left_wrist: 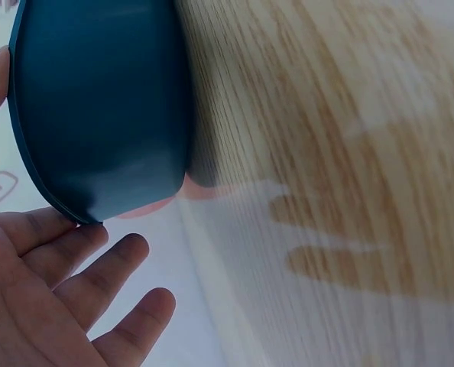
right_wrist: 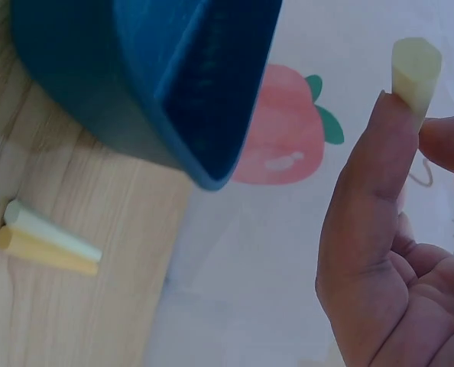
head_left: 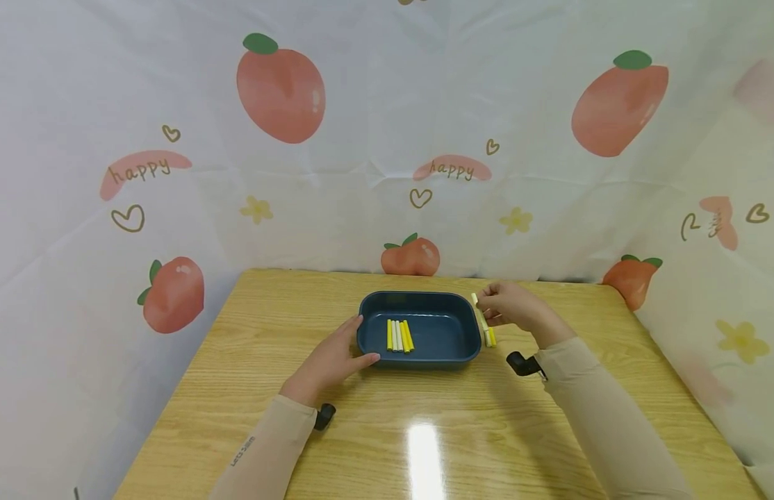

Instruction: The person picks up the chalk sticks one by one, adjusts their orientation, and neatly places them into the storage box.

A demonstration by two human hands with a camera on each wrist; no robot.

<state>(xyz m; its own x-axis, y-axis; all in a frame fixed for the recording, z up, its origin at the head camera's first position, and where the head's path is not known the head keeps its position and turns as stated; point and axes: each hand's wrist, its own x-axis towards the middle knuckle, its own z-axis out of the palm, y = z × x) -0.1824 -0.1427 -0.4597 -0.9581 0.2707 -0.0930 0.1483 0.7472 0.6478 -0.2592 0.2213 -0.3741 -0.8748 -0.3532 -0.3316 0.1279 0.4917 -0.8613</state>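
Note:
A dark blue rounded basin (head_left: 449, 355) stands on the table; several yellow and white chalk sticks (head_left: 397, 336) lie side by side in its left half. My left hand (head_left: 329, 361) rests against the basin's left end, fingertips and thumb touching the rim and the other fingers spread, as the left wrist view shows. Just beyond the basin's right end, my right hand (head_left: 511, 305) pinches a pale chalk stick (right_wrist: 416, 67) between thumb and forefinger. Below it on the table lie a white chalk stick (right_wrist: 55, 229) and a yellow chalk stick (right_wrist: 47, 252), touching each other.
The wooden table (head_left: 287, 305) runs back to a white cloth (head_left: 362, 104) printed with peaches. The cloth also lines the left and right sides. A bright reflection shows on the table's near part.

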